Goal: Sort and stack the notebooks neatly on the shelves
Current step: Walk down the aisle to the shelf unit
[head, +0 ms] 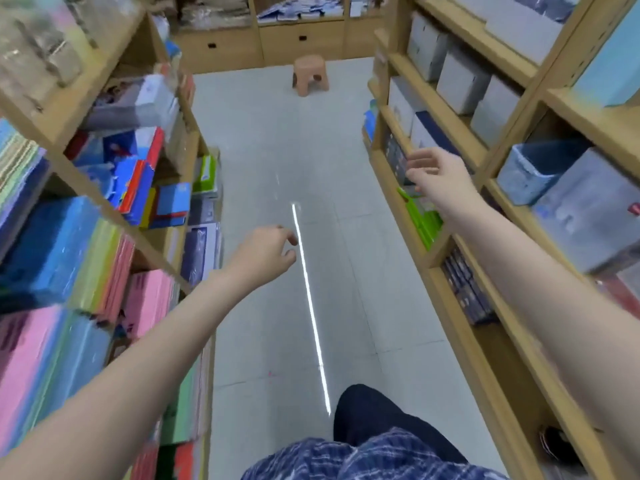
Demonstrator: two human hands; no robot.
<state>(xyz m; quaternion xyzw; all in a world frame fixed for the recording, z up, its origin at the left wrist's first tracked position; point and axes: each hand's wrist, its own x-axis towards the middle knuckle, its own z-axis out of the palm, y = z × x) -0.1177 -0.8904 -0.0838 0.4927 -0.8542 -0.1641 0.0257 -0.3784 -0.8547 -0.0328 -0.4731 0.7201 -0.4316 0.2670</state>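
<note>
Two empty hands right now: the left hand [266, 252] hangs loosely curled over the aisle floor [277, 140], the right hand [434, 174] reaches out relaxed toward the right shelves [460, 258]. The notebooks [52, 258] sit in colourful stacks on the left shelves [114, 220], near side. They're probably bendy and heavy in bulk, so I'd grab a small stack by both edges.

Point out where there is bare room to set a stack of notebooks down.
The floor aisle between the left shelves and right shelves is bare up to the stool. Both shelf units are crowded: coloured notebook stacks left, grey boxes right. Both hands hold nothing.
</note>
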